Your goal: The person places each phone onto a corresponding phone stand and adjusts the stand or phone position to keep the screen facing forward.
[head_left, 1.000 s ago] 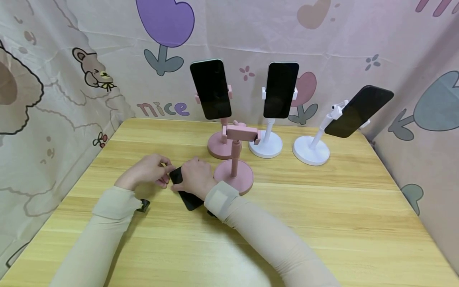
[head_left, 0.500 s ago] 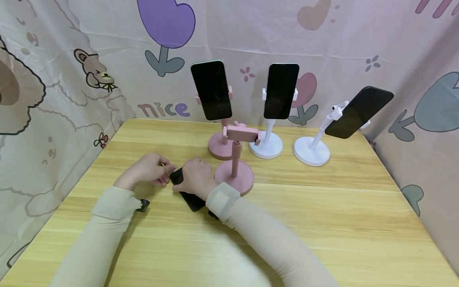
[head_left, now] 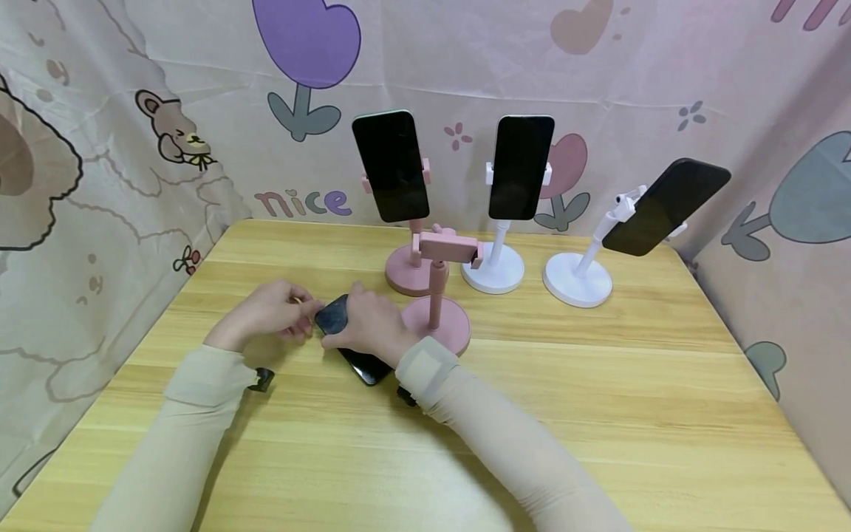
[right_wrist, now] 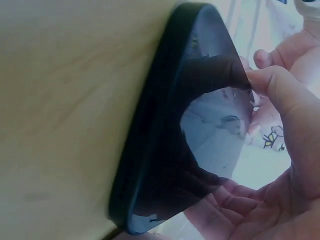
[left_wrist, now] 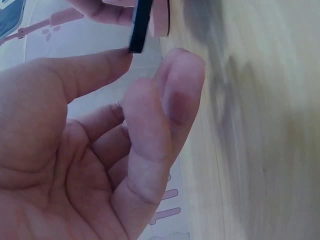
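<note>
My right hand (head_left: 375, 325) reaches over a black smartphone (head_left: 368, 368) and grips it by its two long edges, thumb on the near side. In the right wrist view the glossy screen (right_wrist: 215, 130) faces up and reflects the hand, and the phone slants above the tabletop. The left hand (head_left: 266, 316) is beside the phone's far left corner with its fingers loosely bent. In the left wrist view its thumb tip touches the end of the phone (left_wrist: 141, 27), while the other fingers stay apart from it. A pink phone stand (head_left: 436, 295) with a bare clamp stands just right of the right hand.
Behind, another pink stand (head_left: 407, 270) and a white stand (head_left: 493, 267) hold upright phones. Further right, a second white stand (head_left: 577, 279) carries a tilted phone (head_left: 665, 210). A patterned cloth (head_left: 425, 59) hangs along the back and sides of the wooden table (head_left: 598, 414).
The phone has tilted, and its screen now catches a reflection. My right hand has shifted slightly to the right with it; the left hand has drawn a little left.
</note>
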Demonstrator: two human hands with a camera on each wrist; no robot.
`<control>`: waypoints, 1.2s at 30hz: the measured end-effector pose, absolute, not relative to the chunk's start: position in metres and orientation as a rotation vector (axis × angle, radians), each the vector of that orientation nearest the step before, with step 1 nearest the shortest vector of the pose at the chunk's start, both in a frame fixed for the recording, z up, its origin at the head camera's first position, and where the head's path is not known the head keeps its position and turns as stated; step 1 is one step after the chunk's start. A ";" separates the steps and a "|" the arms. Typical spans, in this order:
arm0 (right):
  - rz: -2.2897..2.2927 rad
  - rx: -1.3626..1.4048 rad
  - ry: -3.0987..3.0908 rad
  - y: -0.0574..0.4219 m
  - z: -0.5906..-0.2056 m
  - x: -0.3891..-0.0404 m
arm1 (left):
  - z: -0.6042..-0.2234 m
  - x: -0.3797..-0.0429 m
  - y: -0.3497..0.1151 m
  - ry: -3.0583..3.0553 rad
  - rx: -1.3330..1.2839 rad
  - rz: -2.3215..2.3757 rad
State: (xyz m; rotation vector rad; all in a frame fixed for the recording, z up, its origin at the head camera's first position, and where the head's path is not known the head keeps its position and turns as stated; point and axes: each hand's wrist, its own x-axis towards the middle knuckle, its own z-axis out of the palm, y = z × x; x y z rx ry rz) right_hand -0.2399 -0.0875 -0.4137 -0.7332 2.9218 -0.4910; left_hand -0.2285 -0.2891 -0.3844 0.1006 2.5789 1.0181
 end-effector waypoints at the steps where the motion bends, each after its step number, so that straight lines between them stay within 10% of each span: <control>1: -0.545 -0.727 2.907 -0.086 -0.414 -0.240 | -0.384 -0.228 -0.289 2.578 0.094 1.021; 36: -1.317 -0.555 2.555 -0.066 -0.410 -0.240 | -0.380 -0.227 -0.287 2.580 0.159 1.037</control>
